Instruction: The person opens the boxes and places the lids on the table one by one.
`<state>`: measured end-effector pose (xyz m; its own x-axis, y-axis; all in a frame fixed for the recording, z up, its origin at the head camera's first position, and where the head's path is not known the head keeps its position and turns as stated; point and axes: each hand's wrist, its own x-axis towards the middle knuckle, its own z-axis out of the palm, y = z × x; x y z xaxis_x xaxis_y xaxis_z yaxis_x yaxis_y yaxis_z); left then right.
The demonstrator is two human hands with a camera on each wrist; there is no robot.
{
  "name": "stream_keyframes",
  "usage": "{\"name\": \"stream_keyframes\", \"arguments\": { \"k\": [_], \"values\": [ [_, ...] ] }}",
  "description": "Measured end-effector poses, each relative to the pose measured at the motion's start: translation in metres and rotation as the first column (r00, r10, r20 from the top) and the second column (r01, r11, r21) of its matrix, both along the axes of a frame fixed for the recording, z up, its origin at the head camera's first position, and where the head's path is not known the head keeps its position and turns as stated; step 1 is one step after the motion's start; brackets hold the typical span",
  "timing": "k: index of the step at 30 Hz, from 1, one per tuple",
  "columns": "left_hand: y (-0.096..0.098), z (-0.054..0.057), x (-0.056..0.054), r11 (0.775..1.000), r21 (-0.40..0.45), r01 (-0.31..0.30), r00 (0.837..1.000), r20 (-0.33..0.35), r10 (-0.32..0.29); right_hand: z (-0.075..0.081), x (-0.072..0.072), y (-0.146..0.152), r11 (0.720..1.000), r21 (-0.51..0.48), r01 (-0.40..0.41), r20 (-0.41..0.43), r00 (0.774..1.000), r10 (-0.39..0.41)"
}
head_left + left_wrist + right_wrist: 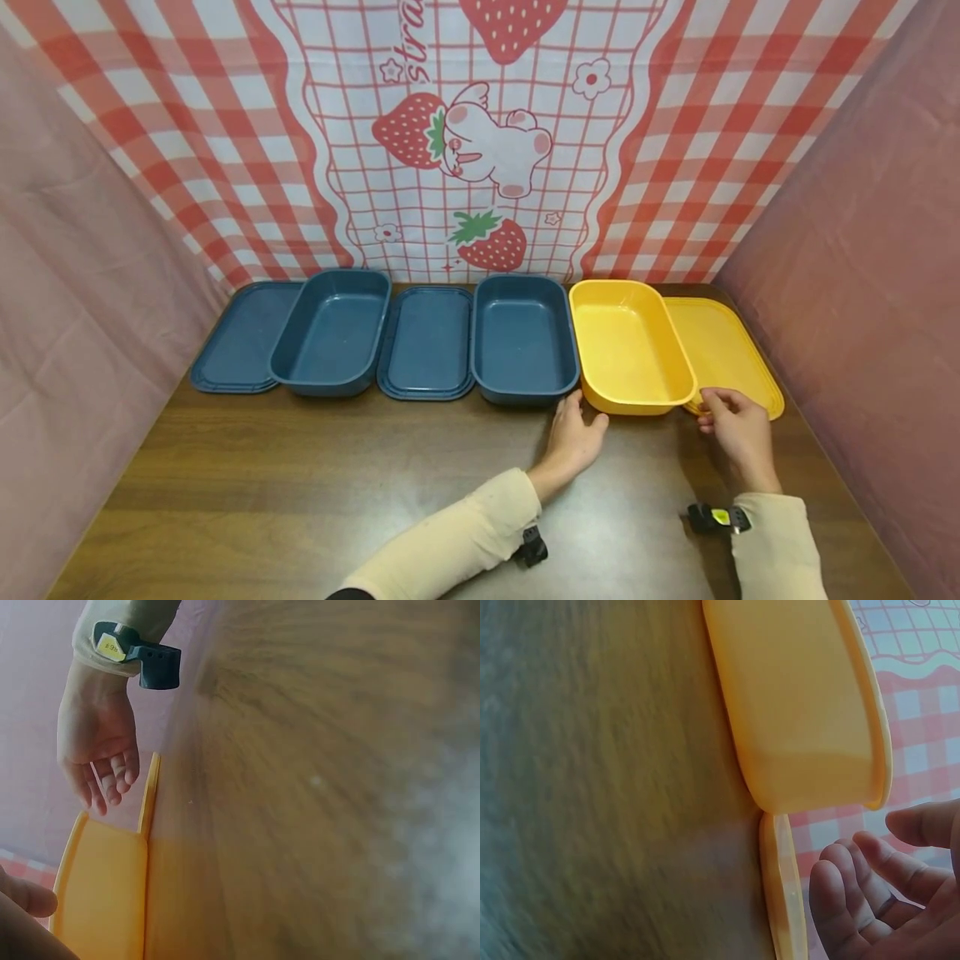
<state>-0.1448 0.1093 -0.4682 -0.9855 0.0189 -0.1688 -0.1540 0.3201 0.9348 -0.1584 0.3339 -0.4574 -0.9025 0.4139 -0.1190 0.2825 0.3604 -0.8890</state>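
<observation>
A yellow box [633, 350] with rounded corners stands upright and open-topped at the back of the table. Its yellow lid [723, 354] lies flat to the right, partly hidden by the box. My left hand [573, 437] is at the box's front left corner, fingertips right at the seam with a blue box [525, 337]; the thumb [34, 898] shows beside the yellow wall. Above the lid's front edge hovers my right hand [738, 429]. Its fingers [840, 892] are loosely bent with nothing between them, just off the yellow box's end.
Farther left in the row come a blue lid [429, 342], a second blue box [333, 337] and another blue lid [243, 337]. A checked strawberry cloth [480, 167] hangs close behind, with pink cloth [840, 250] at both sides. Wooden table [300, 467] extends in front.
</observation>
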Motion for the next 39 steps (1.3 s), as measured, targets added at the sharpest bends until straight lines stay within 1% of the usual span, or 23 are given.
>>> {"name": "stream_keyframes", "arguments": {
  "k": [5,14,22,26,31,35,39],
  "values": [
    [-0.003,0.000,0.002,1.000,-0.009,0.002,1.000,-0.010,-0.003,-0.003,-0.001,0.000,0.999,-0.039,0.007,0.004,1.000,-0.006],
    [-0.006,-0.006,0.005,1.000,-0.004,0.023,1.000,-0.003,-0.023,-0.014,0.002,0.000,0.997,-0.075,0.024,0.011,1.000,-0.023],
    [-0.007,-0.006,0.004,1.000,-0.001,0.029,1.000,-0.011,-0.029,-0.013,0.001,0.000,0.994,-0.107,0.029,-0.006,1.000,-0.030],
    [-0.007,-0.005,0.002,1.000,-0.003,0.031,0.999,-0.012,-0.031,-0.011,-0.001,0.000,0.996,-0.091,0.025,-0.008,1.000,-0.025],
    [-0.009,-0.001,0.000,0.999,0.003,0.040,0.999,-0.013,-0.040,-0.007,-0.001,-0.003,0.999,-0.046,0.006,-0.009,1.000,-0.006],
    [-0.010,0.003,0.000,0.999,0.018,0.049,0.999,-0.017,-0.048,-0.001,0.000,-0.005,1.000,0.004,-0.012,-0.027,1.000,0.013],
    [-0.012,0.006,0.001,0.998,0.014,0.062,0.998,-0.015,-0.062,0.005,0.002,-0.006,0.998,0.049,-0.028,-0.033,0.999,0.030]
  ]
}}
